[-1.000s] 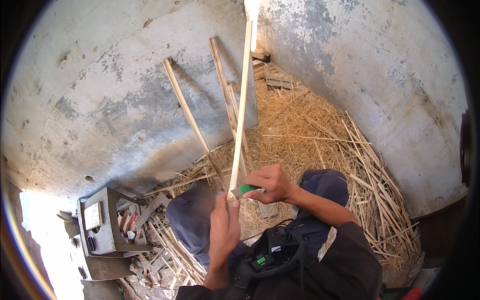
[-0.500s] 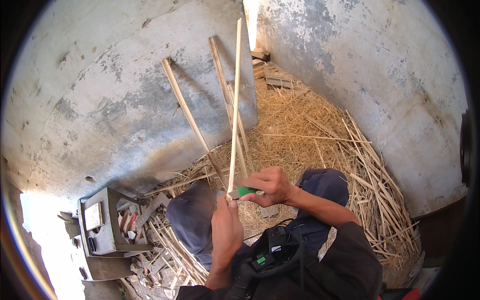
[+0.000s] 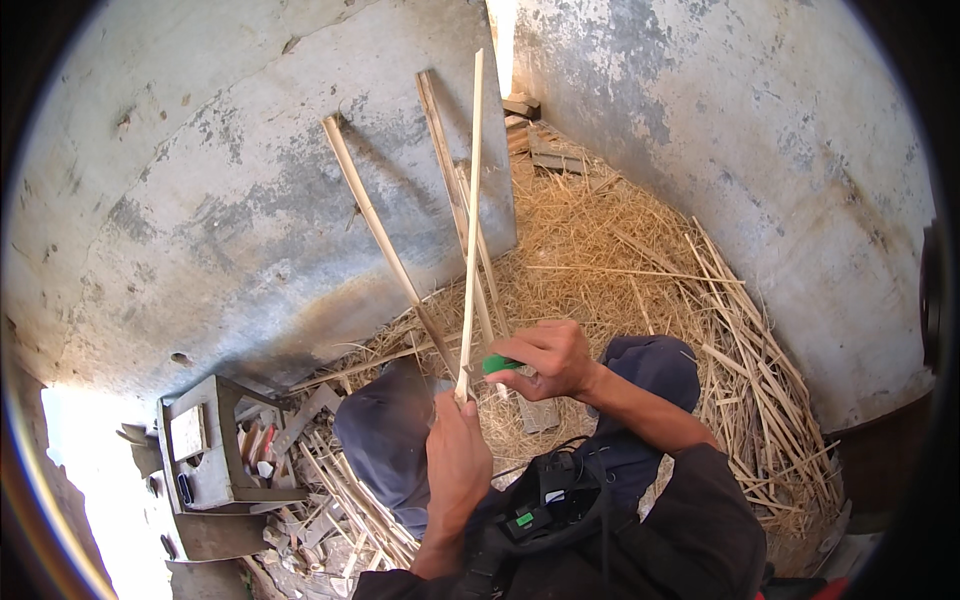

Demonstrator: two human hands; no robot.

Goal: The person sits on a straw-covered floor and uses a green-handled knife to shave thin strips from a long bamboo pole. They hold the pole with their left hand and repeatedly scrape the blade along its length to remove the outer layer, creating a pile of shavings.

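Observation:
My left hand [image 3: 458, 455] is closed around the lower end of a long pale bamboo strip [image 3: 473, 220], which stands almost upright and points away from me. In my right hand [image 3: 552, 358] is a green-handled knife [image 3: 500, 364], its fingers wrapped round the handle. The knife's blade is hard to make out; it lies at or close to the strip, just above my left thumb. Both hands are between my knees, in front of dark trousers.
Several bamboo pieces, one a long pole [image 3: 370, 205], lean on the stained wall [image 3: 200, 250]. Shavings [image 3: 590, 225] cover the floor, with a heap of strips [image 3: 765, 390] at right. A wooden stool [image 3: 210, 490] lies at left near cut pieces. A black bag [image 3: 560, 510] rests at my waist.
My right hand with the knife has risen slightly up along the strip and to the right. The strip's top has dropped a little. My left hand keeps its hold.

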